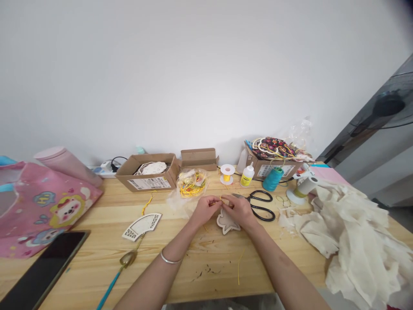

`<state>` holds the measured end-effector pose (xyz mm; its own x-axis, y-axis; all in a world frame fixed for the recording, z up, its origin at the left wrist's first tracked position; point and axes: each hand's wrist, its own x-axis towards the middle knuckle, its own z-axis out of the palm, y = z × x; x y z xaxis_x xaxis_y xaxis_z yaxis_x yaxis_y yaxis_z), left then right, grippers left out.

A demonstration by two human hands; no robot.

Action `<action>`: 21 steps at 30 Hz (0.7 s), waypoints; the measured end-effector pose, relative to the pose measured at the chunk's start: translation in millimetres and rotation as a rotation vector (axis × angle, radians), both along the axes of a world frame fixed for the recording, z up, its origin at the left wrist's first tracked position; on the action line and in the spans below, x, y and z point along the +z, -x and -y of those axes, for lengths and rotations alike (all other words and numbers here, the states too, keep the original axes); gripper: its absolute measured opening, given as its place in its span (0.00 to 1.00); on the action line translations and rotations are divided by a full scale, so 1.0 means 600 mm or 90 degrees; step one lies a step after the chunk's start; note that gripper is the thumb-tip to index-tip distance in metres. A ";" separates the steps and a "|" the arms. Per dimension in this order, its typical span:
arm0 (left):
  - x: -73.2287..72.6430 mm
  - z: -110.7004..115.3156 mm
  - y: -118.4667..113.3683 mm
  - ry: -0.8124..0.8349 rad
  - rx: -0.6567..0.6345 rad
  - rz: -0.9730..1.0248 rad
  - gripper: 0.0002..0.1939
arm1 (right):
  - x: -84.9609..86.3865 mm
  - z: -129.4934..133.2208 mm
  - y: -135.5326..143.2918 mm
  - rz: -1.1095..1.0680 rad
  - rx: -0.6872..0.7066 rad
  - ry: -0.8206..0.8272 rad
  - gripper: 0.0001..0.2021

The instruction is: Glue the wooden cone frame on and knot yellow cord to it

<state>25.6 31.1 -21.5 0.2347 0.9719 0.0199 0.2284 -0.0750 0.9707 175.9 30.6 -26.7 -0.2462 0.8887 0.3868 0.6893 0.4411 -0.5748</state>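
My left hand (207, 209) and my right hand (239, 210) meet over the middle of the table, both closed with thumb and finger pinched together. Between the fingertips shows a thin yellow cord (221, 198). Partly covered by my right hand, a pale flat piece with a wavy outline (227, 224) hangs or lies just below; I cannot tell whether it touches the wood. Black-handled scissors (263, 206) lie right of my right hand. A short loose yellow thread (239, 267) rests nearer the front edge.
Along the wall stand a box of pale cutouts (151, 183), a bag of yellow cords (192, 183), a yellow spool (227, 174), a glue bottle (247, 175) and a teal thread cone (272, 179). Left lie a fan-shaped piece (142, 226) and a phone (45, 269); right, crumpled cloth (358, 232).
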 end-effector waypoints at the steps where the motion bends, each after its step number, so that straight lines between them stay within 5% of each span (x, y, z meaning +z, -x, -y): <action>1: 0.000 0.000 0.000 -0.004 0.011 -0.006 0.11 | 0.001 0.000 -0.001 0.012 -0.005 -0.007 0.10; 21: 0.001 -0.001 0.006 0.028 0.092 0.083 0.10 | 0.003 -0.004 -0.006 -0.041 0.035 -0.071 0.09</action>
